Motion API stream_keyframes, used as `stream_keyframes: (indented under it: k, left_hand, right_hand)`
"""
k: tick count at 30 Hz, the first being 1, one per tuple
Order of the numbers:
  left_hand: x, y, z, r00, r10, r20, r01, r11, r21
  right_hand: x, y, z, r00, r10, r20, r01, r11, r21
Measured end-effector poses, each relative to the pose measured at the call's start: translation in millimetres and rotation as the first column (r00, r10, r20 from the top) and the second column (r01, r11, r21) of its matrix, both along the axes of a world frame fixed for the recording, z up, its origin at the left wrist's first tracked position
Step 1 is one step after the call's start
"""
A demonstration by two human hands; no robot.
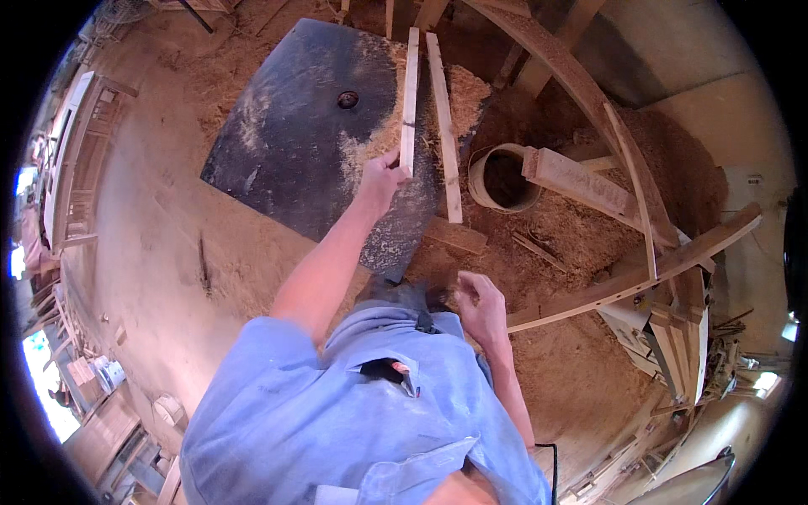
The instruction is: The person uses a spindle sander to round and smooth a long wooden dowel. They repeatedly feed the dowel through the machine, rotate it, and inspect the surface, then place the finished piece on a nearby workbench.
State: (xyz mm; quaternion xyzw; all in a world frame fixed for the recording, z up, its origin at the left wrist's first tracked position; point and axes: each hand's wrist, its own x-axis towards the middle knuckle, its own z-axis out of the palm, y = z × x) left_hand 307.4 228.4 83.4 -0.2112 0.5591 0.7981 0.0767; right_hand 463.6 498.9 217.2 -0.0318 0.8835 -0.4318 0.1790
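Work seems unfinished: left hand (381,180) pinches one strip (410,101), upper centre; second strip (443,126) lies unheld; right hand (482,308) half-curled, seemingly empty.

There were two hands, the left hand (383,178) and the right hand (483,308). Pale strips in the far middle numbered two: the left strip (410,101) and the right strip (444,126). On the far left was one board (290,114) with one hole (348,100). To the right were one bucket (477,182), one thick beam (582,183), one slat (636,181) and two curved beams, the far curve (549,48) and the near curve (705,249).
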Motion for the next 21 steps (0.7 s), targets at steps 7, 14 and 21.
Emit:
stream_keyframes:
  k: [7, 14, 21]
  left_hand:
    - [129, -4, 76, 0.994, -0.058, -0.097, 0.082, 0.961, 0.266]
    - [281, -16, 34, 0.991, -0.127, -0.042, 0.129, 0.990, 0.047]
    - [325, -77, 22, 0.801, -0.512, 0.311, 0.592, 0.597, -0.541]
  right_hand:
    - [-17, -92, -2, 0.994, -0.082, 0.067, 0.095, 0.972, -0.215]
    - [49, -171, -68, 0.990, -0.070, -0.124, 0.051, 0.988, -0.146]
    - [105, -182, -134, 0.988, 0.088, 0.128, -0.104, 0.987, 0.124]
